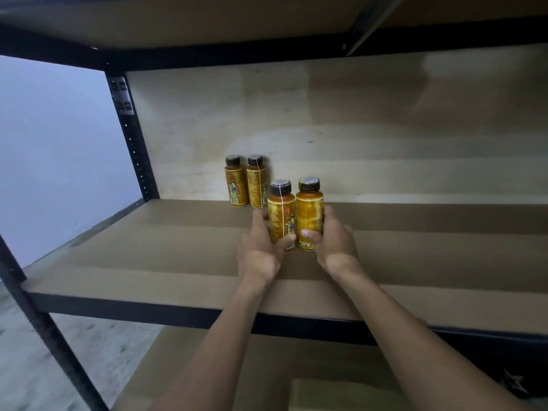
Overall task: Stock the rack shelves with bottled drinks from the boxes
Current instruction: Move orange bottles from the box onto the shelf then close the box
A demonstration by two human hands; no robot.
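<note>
Rack [133, 137]: a dark metal frame with a pale back panel stood in front of the person.
Shelf [142, 253]: the brown board at arm height carried all four bottles in view, and most of it lay bare to the right.
Left grip [261, 247]: the left hand was curled round the lower half of the left front bottle [281, 215], with the thumb across the label.
Right grip [332, 244]: the right hand was wrapped the same way round the right front bottle [310, 212], low on the body.
Front bottles: both stood upright, side by side and touching or nearly so, mid-depth on the shelf. Each stuck up out of its grip, cap and shoulder clear. Whether the bases were already on the board could not be told.
Back pair [246, 183]: two matching amber bottles with dark caps stood against the back panel, just behind and to the left of the held ones.
Handling: the bottles looked full, so likely moderately heavy for their size. They seemed rigid and had glossy labels that could slip — a hold low around the body seemed sounder than one at the cap.
Placement: setting them close in front of the back pair would probably call for a gentle, level slide, since tall narrow bottles tip easily.
</note>
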